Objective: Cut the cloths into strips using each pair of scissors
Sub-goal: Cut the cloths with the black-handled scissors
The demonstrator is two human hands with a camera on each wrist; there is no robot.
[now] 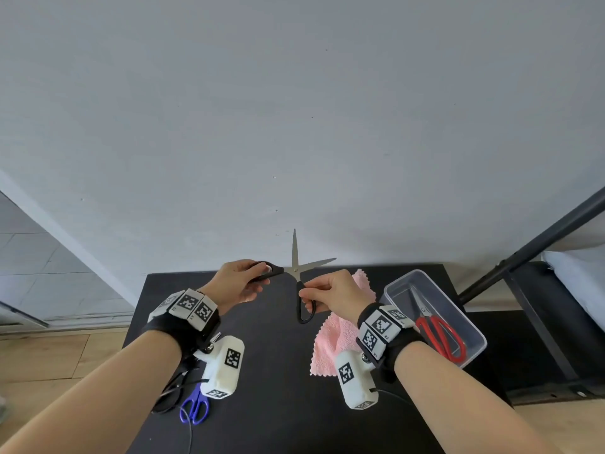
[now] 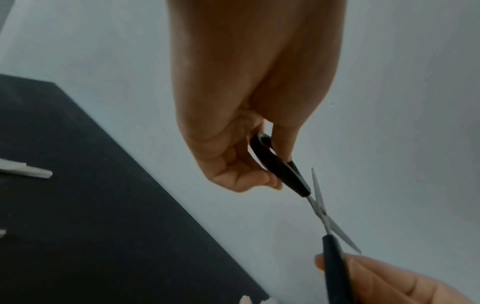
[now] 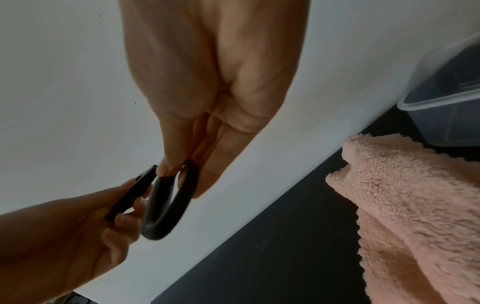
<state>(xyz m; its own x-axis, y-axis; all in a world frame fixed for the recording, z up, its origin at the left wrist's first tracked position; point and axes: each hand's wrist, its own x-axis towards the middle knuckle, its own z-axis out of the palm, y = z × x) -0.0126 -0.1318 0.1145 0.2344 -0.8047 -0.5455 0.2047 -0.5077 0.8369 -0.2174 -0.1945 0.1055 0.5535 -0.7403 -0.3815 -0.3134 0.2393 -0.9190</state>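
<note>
Left grip (image 1: 236, 280): my fingers curl round one handle of the black-handled steel scissors (image 1: 296, 273), held above the black worktop (image 1: 271, 371).
Right grip (image 1: 330, 291): pinches the other loop; blades spread.
Pink fleecy cloth (image 1: 330, 342): lying below.

— Any text you can read from your end?

— I can't read any words or brands. I see only black-and-white square code markers on the wrist bands (image 1: 188, 304) and the white camera housings (image 1: 226, 367); tiny characters beside one marker are too small.
</note>
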